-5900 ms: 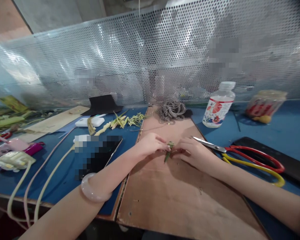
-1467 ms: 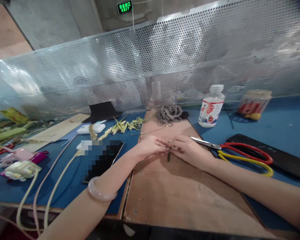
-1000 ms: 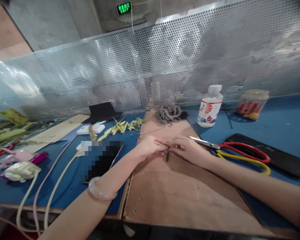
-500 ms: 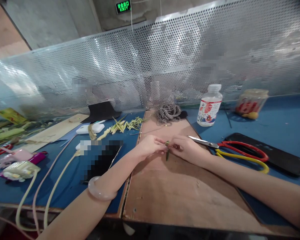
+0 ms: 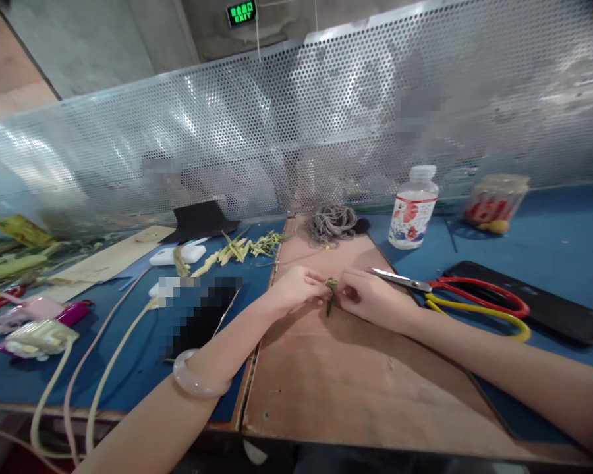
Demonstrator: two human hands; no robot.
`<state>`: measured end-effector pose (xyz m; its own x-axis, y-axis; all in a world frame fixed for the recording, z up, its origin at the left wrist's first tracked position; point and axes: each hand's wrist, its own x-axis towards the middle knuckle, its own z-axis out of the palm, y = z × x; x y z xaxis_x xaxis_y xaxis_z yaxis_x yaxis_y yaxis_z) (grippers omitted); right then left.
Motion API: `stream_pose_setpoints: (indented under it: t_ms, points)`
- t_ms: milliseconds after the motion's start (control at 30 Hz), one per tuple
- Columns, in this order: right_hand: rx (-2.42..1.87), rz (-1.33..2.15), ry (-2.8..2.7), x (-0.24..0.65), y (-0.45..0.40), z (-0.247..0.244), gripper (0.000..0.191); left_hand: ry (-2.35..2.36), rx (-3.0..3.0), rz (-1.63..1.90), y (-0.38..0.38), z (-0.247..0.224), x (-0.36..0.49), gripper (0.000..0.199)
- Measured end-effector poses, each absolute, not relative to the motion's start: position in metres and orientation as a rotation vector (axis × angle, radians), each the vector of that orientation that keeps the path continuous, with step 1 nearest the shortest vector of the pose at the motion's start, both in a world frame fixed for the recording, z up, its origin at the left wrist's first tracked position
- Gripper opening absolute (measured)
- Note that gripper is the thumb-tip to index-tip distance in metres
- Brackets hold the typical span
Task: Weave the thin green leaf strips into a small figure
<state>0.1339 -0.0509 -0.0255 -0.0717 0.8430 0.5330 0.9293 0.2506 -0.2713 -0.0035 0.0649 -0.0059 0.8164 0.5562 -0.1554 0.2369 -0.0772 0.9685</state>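
Over the brown wooden board, my left hand (image 5: pixel 302 289) pinches a small green plant piece (image 5: pixel 331 284), which has a knobbly pale green tuft on top and a narrow dark green end pointing down. Close against its other side is my right hand (image 5: pixel 370 297), with fingers curled and the fingertips at the piece. Finer detail between the fingers is hidden. Scissors (image 5: pixel 479 299) with one red and one yellow handle lie just beyond my right hand, blades toward it. A coil of grey cord (image 5: pixel 333 224) rests at the board's far end.
A white-capped bottle (image 5: pixel 413 209) and a jar (image 5: pixel 497 204) stand at the back right. A black flat case (image 5: pixel 528 303) lies under the scissors. Left are a phone (image 5: pixel 205 319), cables (image 5: pixel 111 359), plant scraps (image 5: pixel 234 248) and a black sheet (image 5: pixel 205 219). A perforated metal screen (image 5: pixel 257 131) closes off the back.
My right hand's fingertips have shifted slightly right, showing more of the green piece's tuft. My left hand stays nearly still, still pinching.
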Motion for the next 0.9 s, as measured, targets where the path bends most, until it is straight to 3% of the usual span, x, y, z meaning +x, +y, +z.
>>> stream_pose_setpoints:
  t_ms: [600, 900]
  points:
    - [-1.643, -0.164, -1.987, 0.1327, -0.0531, -0.0263, 0.008, 0.67, 1.65, 0.302, 0.0619, -0.0032, -0.0024, 0.025]
    - [-1.68, -0.129, -1.956, 0.1326, -0.0544, -0.0252, 0.013, 0.626, 1.655, 0.299, 0.068, -0.0109, -0.0028, 0.036]
